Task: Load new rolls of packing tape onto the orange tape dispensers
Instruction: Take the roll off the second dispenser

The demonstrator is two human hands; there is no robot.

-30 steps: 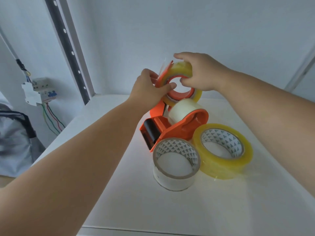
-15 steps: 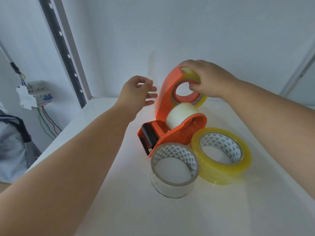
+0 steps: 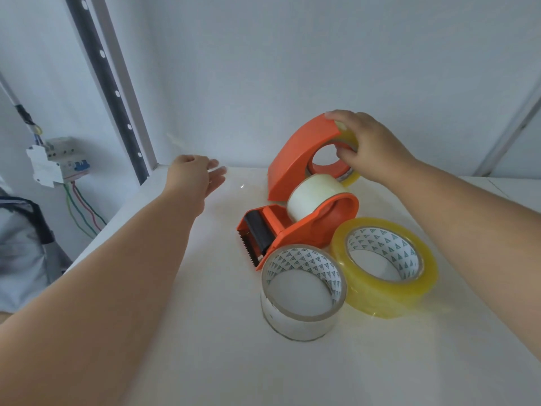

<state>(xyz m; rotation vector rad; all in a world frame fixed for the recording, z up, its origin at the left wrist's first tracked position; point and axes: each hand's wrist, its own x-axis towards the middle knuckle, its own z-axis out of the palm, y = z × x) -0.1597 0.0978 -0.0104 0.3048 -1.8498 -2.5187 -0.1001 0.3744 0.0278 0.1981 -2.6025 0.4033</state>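
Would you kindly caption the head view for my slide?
Right hand grips a loaded orange dispenser; left hand open beside it.

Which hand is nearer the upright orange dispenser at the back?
Right. The right hand grips the upright orange dispenser and its tape; the left hand hovers apart, to its left.

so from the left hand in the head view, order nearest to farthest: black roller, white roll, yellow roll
1. black roller, on the near dispenser's front, to the right of the left hand
2. white roll, nearer the camera
3. yellow roll, far right
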